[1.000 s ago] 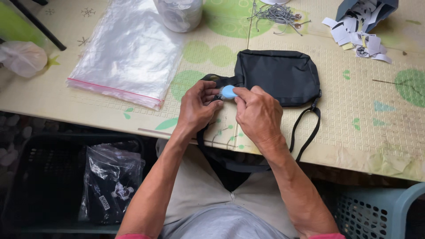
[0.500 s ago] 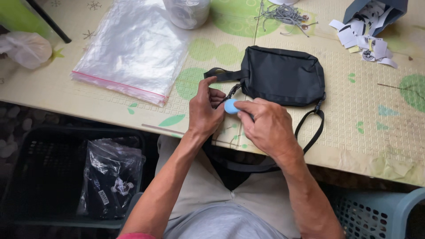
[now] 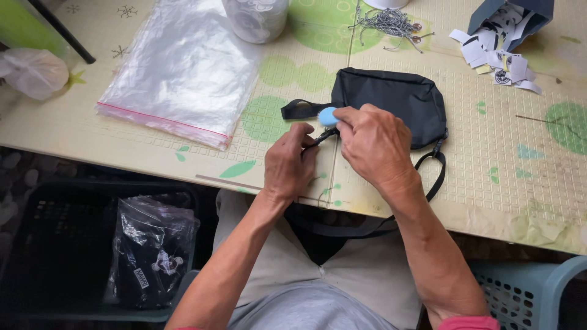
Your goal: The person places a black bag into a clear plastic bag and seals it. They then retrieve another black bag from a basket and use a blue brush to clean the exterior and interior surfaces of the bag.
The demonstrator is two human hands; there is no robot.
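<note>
Both your hands are closed in a pinch: your right hand [image 3: 374,143] holds the small blue tag [image 3: 328,115], your left hand [image 3: 290,164] grips the strap hardware of the black pouch [image 3: 391,104]. Since a moment ago, they moved slightly toward the pouch on the table [image 3: 520,177], so attaching continues.

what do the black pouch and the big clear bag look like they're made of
Black pouch: looks like woven synthetic fabric, matte, softly creased, with webbing straps. Clear bag: thin plastic film, glossy and wrinkled, with a pink seal strip along one edge.
</note>
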